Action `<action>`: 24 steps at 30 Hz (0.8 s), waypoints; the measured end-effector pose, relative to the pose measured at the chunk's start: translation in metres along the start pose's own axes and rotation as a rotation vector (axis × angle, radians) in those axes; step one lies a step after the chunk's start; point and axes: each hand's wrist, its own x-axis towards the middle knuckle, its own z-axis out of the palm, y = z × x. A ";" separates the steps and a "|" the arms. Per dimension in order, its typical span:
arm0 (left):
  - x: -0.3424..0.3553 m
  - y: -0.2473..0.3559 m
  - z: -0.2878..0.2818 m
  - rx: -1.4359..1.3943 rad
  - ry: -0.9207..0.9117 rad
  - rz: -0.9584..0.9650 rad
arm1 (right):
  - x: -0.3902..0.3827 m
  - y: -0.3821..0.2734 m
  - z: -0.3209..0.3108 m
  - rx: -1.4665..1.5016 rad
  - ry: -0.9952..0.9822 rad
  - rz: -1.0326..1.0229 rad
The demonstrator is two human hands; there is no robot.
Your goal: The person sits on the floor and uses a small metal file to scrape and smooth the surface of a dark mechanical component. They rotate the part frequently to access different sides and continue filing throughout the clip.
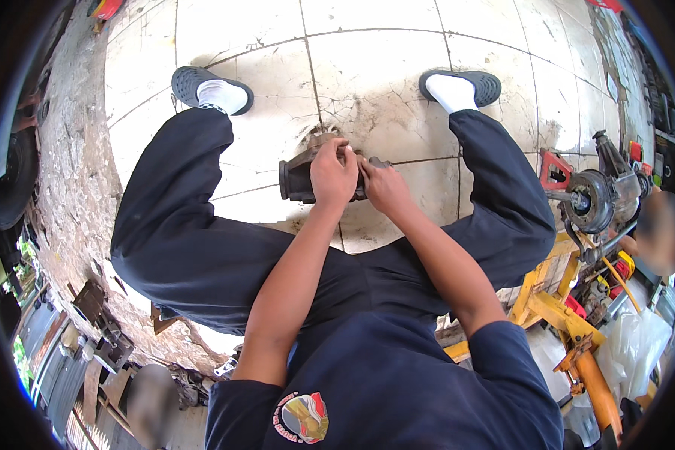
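One dark metal part (300, 181) is lying on the tiled floor (382, 67) between the feet, directly beneath both hands, its flanged end sticking out to the left of the left hand (333, 174). That hand is bending over the part's upper side, fingers partly curled; the right hand (386, 187) is reaching in beside it, half closed, over the part's right end. Whether either is gripping anything, I cannot tell, since the fingertips are partly hidden. The part is showing a blocky, grimy casing with a rounded, rust-brown far edge, while the glossy pale tiles are showing stains and fine cracks. Two grey clogs (190, 84) are covering two white-socked feet, and one red stand (553, 171) and one round metal drum (589, 201) are standing at the right.
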 end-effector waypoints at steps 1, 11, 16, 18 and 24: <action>-0.001 0.000 0.001 0.000 -0.014 -0.001 | 0.003 -0.004 0.009 -0.023 0.040 0.020; 0.001 -0.001 0.004 -0.040 -0.037 -0.034 | 0.018 0.016 0.026 -0.142 0.003 0.066; 0.001 -0.004 -0.001 -0.005 -0.005 -0.012 | 0.010 0.007 -0.029 -0.052 -0.065 0.102; 0.001 -0.004 0.001 0.003 -0.011 0.004 | 0.017 0.015 -0.024 -0.091 -0.083 0.098; 0.000 -0.005 0.001 -0.033 0.020 -0.004 | 0.014 0.016 -0.017 -0.096 -0.055 0.062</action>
